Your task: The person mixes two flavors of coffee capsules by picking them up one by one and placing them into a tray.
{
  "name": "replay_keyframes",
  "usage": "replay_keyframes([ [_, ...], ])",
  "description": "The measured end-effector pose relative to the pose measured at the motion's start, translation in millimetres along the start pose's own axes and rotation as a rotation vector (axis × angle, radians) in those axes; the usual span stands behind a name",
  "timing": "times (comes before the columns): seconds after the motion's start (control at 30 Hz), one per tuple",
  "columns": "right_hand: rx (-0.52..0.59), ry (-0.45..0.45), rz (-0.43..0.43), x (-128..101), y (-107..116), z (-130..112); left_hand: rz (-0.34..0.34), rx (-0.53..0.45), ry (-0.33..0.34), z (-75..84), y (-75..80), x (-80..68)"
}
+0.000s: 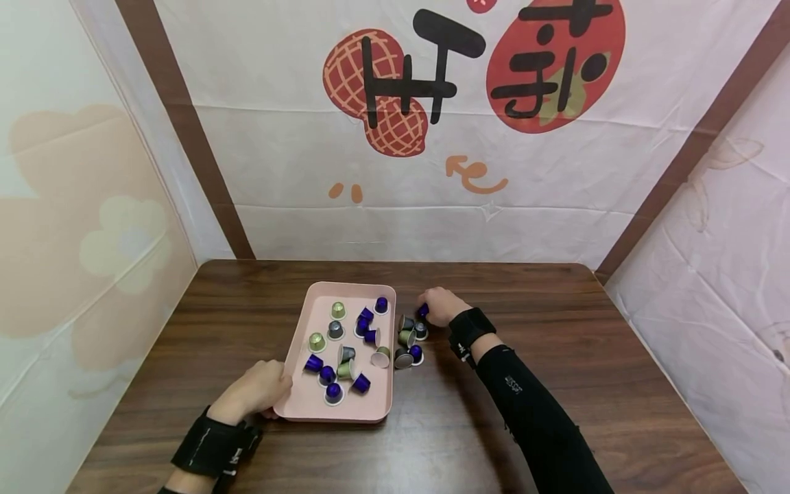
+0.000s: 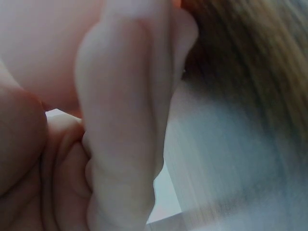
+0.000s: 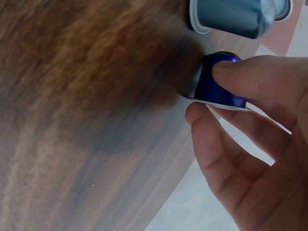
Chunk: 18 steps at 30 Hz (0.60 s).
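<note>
right hand [image 1: 439,306] pinching blue capsule [image 3: 216,82] off tray's [image 1: 296,405] right edge | left hand [image 1: 256,391] gripping tray's near-left corner | advice: lift straight, avoid neighbouring capsules

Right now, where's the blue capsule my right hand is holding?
In the head view, the blue capsule sits pinched in your right hand on the table, just right of the pink tray, beside loose capsules.

wooden table [image 1: 586,384], dark brown grain. behind the table hangs a white cloth backdrop [image 1: 278,171] printed with a red peanut [image 1: 345,75], a red strawberry [image 1: 555,62] and black characters. brown bands run diagonally at both backdrop corners.
</note>
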State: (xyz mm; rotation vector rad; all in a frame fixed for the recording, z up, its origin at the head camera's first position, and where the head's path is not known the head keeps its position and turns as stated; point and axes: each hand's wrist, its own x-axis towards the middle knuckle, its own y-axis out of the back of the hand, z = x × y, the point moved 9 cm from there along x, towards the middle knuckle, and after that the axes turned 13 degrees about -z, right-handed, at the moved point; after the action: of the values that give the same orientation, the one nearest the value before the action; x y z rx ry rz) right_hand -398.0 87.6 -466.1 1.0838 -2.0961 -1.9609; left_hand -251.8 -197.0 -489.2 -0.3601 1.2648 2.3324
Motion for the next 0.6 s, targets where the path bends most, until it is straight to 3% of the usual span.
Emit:
replay_keyframes([
  [0.37,0.061,-0.037,0.026,-10.2,-2.0,9.3,-0.011,0.028,-0.030,4.2,1.0,3.7],
  [0.6,0.085,-0.057,-0.010,-14.5,-10.8,16.4,-0.021,0.021,-0.017,1.1,-0.4,4.0],
])
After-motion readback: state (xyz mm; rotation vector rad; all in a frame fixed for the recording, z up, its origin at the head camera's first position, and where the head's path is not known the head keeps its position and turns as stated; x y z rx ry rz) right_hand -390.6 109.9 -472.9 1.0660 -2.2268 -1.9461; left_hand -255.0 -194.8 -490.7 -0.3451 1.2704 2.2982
